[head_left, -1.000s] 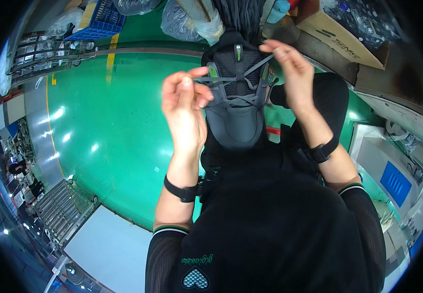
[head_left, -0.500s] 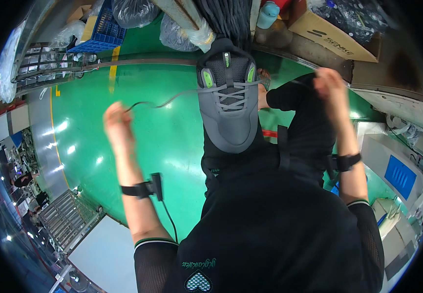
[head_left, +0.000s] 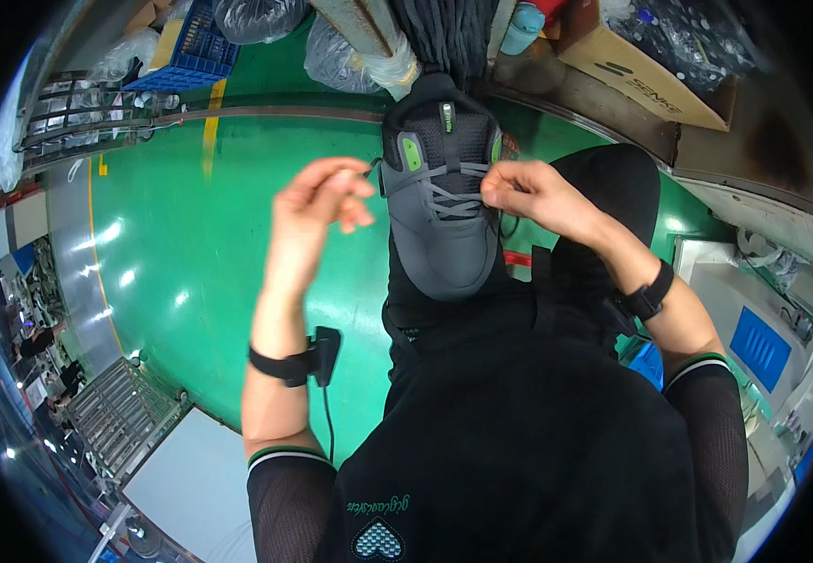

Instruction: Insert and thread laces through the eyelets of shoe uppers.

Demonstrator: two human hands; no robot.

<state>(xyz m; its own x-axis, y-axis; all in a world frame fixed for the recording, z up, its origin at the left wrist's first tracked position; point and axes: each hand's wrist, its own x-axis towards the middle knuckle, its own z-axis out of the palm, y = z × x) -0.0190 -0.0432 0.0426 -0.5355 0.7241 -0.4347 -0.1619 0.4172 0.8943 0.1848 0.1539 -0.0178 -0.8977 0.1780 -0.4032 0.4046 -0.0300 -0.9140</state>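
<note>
— Moved back in since half a second ago: left hand (head_left: 317, 202), flung wide then with the lace drawn taut, now sits just beside the shoe's collar. Right hand (head_left: 533, 192) too, come in from the far side to the eyelets.

— Grey shoe (head_left: 444, 202) placed where?

— Held up in front of the chest, toe pointing down toward the black shirt (head_left: 519, 441), heel up, green patches either side of the tongue. Appears to rest on the lap or a knee; hidden underneath, so hard to say.

— Grips?

— Left fingers pinched together on the grey lace (head_left: 453, 192) end at the shoe's left edge, probably; thin cord, small in this view. Right fingers closed on the lace at the right-hand top eyelets, touching the upper.

— Step in hand?

— Looks like lacing, near the top rows: crossings already laid over the tongue, ends being fed or snugged at the last eyelets.

— Next move needs what?

— Judging only from this: even tension on both ends, shoe kept steady, a clean pinch on each tip so neither slips out of its eyelet.

— Around it?

— Green floor (head_left: 191, 244) below, blue crate (head_left: 186, 47) and clear bags at the top left, cardboard box (head_left: 646, 66) top right, black wristbands on both forearms.
</note>
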